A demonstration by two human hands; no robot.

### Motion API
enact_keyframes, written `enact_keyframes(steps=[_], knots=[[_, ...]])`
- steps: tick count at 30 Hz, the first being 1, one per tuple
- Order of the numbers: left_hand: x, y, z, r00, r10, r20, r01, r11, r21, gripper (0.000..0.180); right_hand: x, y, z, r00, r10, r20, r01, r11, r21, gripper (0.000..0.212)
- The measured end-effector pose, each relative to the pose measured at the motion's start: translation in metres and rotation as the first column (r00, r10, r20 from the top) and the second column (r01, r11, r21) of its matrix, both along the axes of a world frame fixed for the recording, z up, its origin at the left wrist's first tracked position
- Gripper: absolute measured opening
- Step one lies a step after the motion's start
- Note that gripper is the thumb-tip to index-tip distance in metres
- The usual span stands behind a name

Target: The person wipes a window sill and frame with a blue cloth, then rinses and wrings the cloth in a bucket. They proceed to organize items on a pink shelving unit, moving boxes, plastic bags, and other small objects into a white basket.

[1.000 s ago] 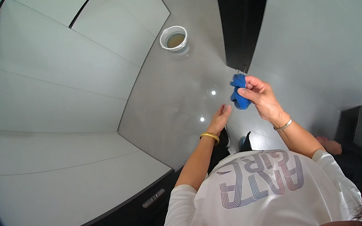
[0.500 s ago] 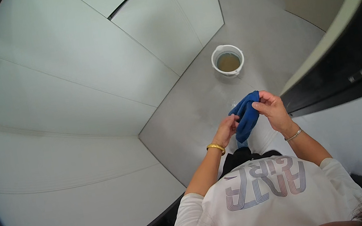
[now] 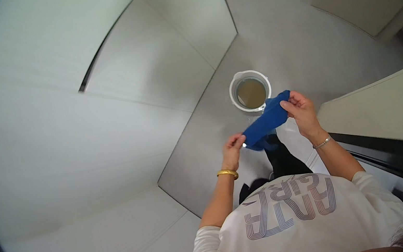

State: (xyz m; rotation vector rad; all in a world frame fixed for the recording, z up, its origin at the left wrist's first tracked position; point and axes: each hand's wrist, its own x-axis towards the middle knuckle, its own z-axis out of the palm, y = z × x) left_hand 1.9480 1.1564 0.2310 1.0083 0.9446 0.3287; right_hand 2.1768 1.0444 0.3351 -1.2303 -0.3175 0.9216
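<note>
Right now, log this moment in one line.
Left hand: holding blue cloth; right hand: holding cloth; bucket: on floor, brownish liquid inside

Can pass between left hand [image 3: 232, 150] and white panels [image 3: 110, 146]; blocked ahead by bucket [image 3: 233, 95], right by cream panel [image 3: 388, 104].

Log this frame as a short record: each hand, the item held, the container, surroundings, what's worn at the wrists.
Left hand: fingers on the blue cloth's lower-left end
Right hand: pinching its upper-right end
Cloth state: stretched between both hands
Container: white bucket with murky brownish water, upright on grey floor, beyond the cloth
Left side: white cabinet fronts
Wrists: gold-coloured bangle left, silver-coloured bracelet right
</note>
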Motion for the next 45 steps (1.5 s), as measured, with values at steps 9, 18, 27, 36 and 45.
enact_keyframes(steps=[9, 18, 27, 36, 45], knots=[[0.117, 0.119, -0.086, 0.982, 0.165, -0.095, -0.186, 0.938, -0.292, 0.016, 0.066, 0.1, -0.162, 0.995, -0.097, -0.016, 0.087, 0.947, -0.309, 0.015], [0.195, 0.199, -0.315, 0.927, -0.154, -0.341, 0.082, 0.973, -0.215, 0.043, 0.093, 0.172, -0.414, 0.837, 0.268, 0.477, 0.145, 0.733, -0.665, 0.044], [0.202, 0.216, -0.433, 0.808, -0.364, -0.463, 0.235, 0.921, -0.312, 0.08, 0.079, 0.231, -0.573, 0.796, 0.604, 0.039, -0.166, 0.281, -0.945, 0.053], [0.215, 0.236, -0.424, 0.974, -0.141, -0.175, -0.039, 0.659, -0.751, 0.049, 0.041, 0.214, -0.448, 0.833, 0.264, 0.487, 0.072, 0.82, -0.568, 0.035], [0.194, 0.221, -0.405, 0.981, 0.17, 0.096, 0.005, 0.468, -0.884, 0.036, 0.035, 0.255, -0.467, 0.803, 0.01, 0.596, 0.363, 0.785, -0.502, 0.035]])
